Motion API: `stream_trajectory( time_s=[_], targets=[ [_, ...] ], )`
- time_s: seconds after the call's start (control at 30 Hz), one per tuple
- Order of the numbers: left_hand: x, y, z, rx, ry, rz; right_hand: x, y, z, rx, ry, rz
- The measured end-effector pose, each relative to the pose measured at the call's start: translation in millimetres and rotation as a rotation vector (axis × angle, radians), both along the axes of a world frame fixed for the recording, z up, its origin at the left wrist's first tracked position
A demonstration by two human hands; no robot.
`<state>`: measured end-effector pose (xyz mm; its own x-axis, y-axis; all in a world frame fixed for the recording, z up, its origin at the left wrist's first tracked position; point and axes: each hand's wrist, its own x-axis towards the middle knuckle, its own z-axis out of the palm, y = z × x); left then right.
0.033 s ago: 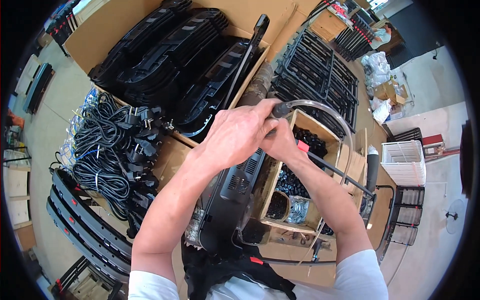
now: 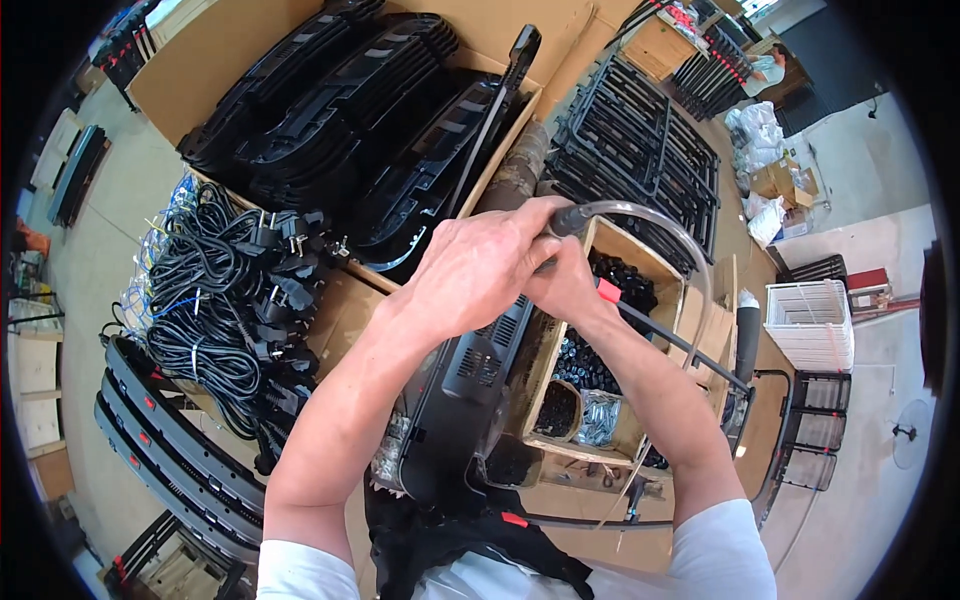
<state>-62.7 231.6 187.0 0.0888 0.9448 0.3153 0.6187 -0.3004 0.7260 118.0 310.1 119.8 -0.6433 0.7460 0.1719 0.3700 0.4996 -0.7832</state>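
Observation:
My left hand [image 2: 475, 265] is closed round the upper end of a dark hand tool [image 2: 568, 219] with a clear hose [image 2: 682, 240] curving off to the right. Beside and just below it, my right hand [image 2: 562, 285] is closed on the same tool. Fingers cover most of the tool, so its tip and exact kind are hidden. Beneath both hands lies a long dark plastic housing [image 2: 476, 368] with slotted vents, its near end against the black apron [image 2: 440, 550]. What the tool touches on it cannot be seen.
At right stands a wooden parts box [image 2: 540, 400] with black fittings and silver screws. Bundled black power cords [image 2: 215, 260] lie at left, above curved grey panels [image 2: 180, 450]. A carton [image 2: 165, 85] of glossy black panels is ahead; black metal frames [image 2: 640, 150] are beyond.

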Motion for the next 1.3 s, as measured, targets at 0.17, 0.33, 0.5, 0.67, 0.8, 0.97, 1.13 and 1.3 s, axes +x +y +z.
stream_trajectory(
  time_s=[0.17, 0.33, 0.5, 0.67, 0.8, 0.97, 1.13, 1.3],
  targets=[
    [2, -2, -3, -0.004, -0.199, -0.041, -2, -4, 6, -0.129, 0.084, -0.054],
    [5, -12, -62, -0.109, -0.554, 0.426, -5, -5, 4, -0.158, 0.184, -0.045],
    [38, -35, -130, -0.470, -0.210, 0.528, 1, 3, 0, -0.287, 0.164, 0.023],
    [43, -23, -147, -0.546, -0.040, 0.480, -6, 5, 5, -0.195, 0.115, 0.065],
    [42, -25, -149, -0.606, -0.029, 0.449, -25, 1, 17, -0.010, -0.162, 0.053],
    [26, -27, -133, -0.176, -0.563, 0.481, -22, 1, 18, -0.056, -0.166, 0.055],
    [2, -33, -21, -0.085, -0.593, 0.158, -19, -3, 25, -0.038, -0.231, 0.018],
    [-5, -23, 7, -0.001, -0.156, 0.063, -21, 0, 21, -0.008, -0.216, 0.024]
  ],
)
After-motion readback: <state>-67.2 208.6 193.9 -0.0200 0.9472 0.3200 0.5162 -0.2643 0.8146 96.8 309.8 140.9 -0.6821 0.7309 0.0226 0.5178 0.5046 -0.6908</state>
